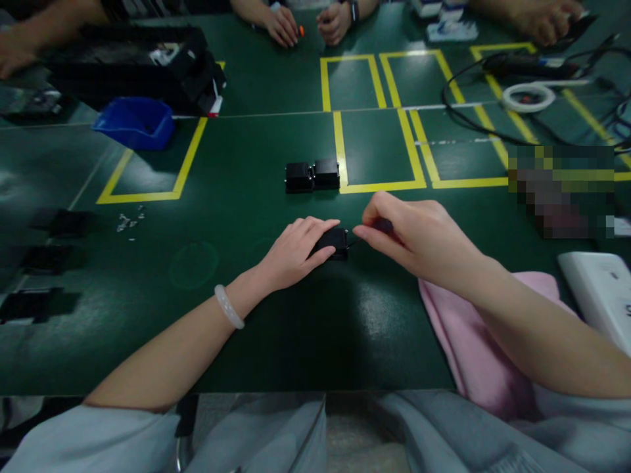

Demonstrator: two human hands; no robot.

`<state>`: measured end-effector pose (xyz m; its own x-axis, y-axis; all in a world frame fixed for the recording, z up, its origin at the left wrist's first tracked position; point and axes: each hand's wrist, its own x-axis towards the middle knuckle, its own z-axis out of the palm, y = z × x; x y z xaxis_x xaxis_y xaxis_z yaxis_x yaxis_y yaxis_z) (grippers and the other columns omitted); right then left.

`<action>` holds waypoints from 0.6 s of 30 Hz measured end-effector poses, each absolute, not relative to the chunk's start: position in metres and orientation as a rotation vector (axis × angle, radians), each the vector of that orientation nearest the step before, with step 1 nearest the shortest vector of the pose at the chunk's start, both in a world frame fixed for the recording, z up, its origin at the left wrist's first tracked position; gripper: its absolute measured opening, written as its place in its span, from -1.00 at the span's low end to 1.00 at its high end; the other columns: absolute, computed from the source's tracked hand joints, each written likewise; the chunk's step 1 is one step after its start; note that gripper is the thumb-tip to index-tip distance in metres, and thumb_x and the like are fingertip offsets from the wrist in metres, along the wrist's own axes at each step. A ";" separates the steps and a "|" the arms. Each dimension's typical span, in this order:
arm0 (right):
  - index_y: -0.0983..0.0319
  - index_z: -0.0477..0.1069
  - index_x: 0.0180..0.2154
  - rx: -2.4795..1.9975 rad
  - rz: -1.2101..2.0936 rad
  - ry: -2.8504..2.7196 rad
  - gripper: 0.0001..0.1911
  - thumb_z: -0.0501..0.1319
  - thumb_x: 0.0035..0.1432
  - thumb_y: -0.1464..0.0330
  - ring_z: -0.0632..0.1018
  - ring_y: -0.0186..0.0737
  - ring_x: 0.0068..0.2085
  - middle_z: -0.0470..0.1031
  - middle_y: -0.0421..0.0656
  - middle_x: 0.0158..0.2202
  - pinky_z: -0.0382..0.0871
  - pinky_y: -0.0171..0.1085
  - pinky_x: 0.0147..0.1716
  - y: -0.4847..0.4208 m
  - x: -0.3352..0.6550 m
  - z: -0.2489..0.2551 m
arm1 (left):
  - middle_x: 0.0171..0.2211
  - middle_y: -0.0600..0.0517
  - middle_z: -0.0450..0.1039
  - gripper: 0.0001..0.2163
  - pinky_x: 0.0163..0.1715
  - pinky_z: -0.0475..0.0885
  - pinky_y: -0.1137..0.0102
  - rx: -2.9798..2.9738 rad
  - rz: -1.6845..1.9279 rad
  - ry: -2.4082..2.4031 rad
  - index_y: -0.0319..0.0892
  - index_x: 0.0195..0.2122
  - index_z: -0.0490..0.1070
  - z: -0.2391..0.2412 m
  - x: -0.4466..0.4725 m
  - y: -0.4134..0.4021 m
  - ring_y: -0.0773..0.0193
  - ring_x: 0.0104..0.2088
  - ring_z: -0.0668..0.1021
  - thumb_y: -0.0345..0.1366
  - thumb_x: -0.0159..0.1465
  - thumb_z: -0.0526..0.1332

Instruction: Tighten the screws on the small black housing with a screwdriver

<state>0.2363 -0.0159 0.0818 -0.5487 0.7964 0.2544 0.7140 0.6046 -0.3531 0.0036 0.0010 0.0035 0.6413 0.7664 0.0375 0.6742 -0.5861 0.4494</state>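
My left hand [300, 253] lies over a small black box [336, 243] on the green table, thumb along the near side and fingers across the top. Just right of it, my right hand [409, 230] is closed in a pinch round a thin dark tool [383, 225]. Most of that tool is hidden by the fingers; its narrow tip points at the box's right side, where a small shiny fitting shows. Whether the tip touches the fitting I cannot tell. Beyond my hands, two similar black boxes [312, 175] sit side by side.
Small screws [131, 220] lie scattered at left, with blurred black parts [34, 263] beyond. A blue bin [135, 123] stands before a black case [133, 69]. At right are a pink cloth [483, 328], a white device [599, 295] and cables [458, 118]. Other people's hands [283, 26] rest opposite.
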 end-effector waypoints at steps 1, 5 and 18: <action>0.19 0.24 -0.29 -1.215 0.302 -2.442 -0.84 0.08 0.31 0.25 0.32 -0.41 -0.52 0.33 -0.30 -0.50 0.06 -0.37 -0.49 -0.016 0.236 0.082 | 0.09 -0.09 0.33 -0.54 0.01 0.30 0.19 2.468 0.322 1.135 -0.16 0.29 0.15 0.003 0.004 0.001 0.08 -0.01 0.38 -0.05 0.46 -0.05; 0.20 0.24 -0.22 -1.244 0.354 -2.418 -0.94 0.08 0.24 0.38 0.32 -0.42 -0.54 0.32 -0.31 -0.50 0.05 -0.36 -0.50 -0.018 0.237 0.083 | 0.09 -0.10 0.33 -0.53 0.04 0.28 0.19 2.477 0.323 1.127 -0.17 0.30 0.16 0.002 0.004 0.002 0.08 0.00 0.38 -0.06 0.46 -0.05; 0.19 0.24 -0.23 -1.245 0.352 -2.398 -0.93 0.10 0.25 0.34 0.34 -0.41 -0.52 0.36 -0.29 -0.47 0.10 -0.36 -0.49 -0.016 0.238 0.081 | 0.09 -0.09 0.34 -0.53 0.03 0.29 0.19 2.472 0.333 1.125 -0.16 0.30 0.15 0.001 0.003 0.002 0.08 0.00 0.39 -0.05 0.46 -0.06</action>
<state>0.2377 -0.0161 0.0811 -0.5148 0.8221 0.2433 0.7173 0.5684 -0.4029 0.0032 0.0018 0.0013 0.6472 0.7607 0.0488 0.6648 -0.5947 0.4520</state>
